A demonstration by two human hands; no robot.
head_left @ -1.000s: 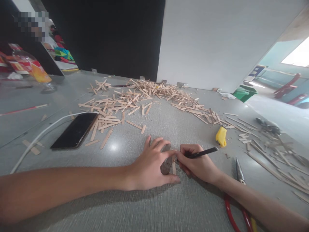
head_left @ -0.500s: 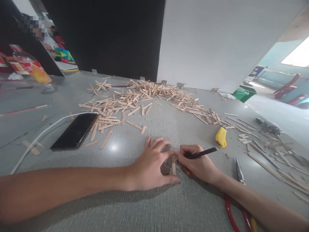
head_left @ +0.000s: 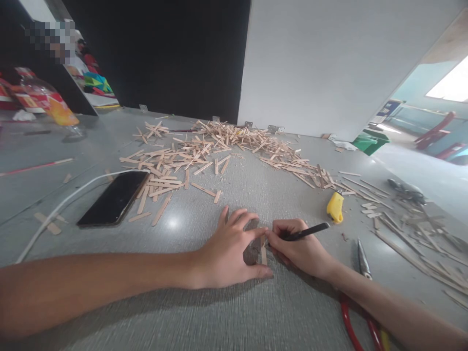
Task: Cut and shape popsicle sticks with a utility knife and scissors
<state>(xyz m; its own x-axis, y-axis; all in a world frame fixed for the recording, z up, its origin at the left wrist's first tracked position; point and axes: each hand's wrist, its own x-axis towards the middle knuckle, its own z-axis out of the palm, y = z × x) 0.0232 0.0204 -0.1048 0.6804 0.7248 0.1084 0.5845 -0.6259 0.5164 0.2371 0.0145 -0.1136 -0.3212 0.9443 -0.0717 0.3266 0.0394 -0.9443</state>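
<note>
A short wooden craft stick (head_left: 263, 249) lies on the grey table between my two hands. My left hand (head_left: 234, 246) holds it down, the index finger at its far end and the thumb at its near end, while the other fingers spread on the table. My right hand (head_left: 302, 248) is closed round a black pen (head_left: 307, 232), whose back end points up and to the right. The pen's tip is hidden behind my fingers, close to the stick's right edge. Dark marks show on the stick, too small to make out.
A heap of craft sticks (head_left: 226, 136) spreads across the back. A phone (head_left: 115, 197) with a white cable (head_left: 73, 195) lies left. At right are a yellow cutter (head_left: 335, 207), red-handled pliers (head_left: 363, 261) partly under my right forearm, and thin wood strips (head_left: 402, 248). A bottle (head_left: 54, 105) stands far left.
</note>
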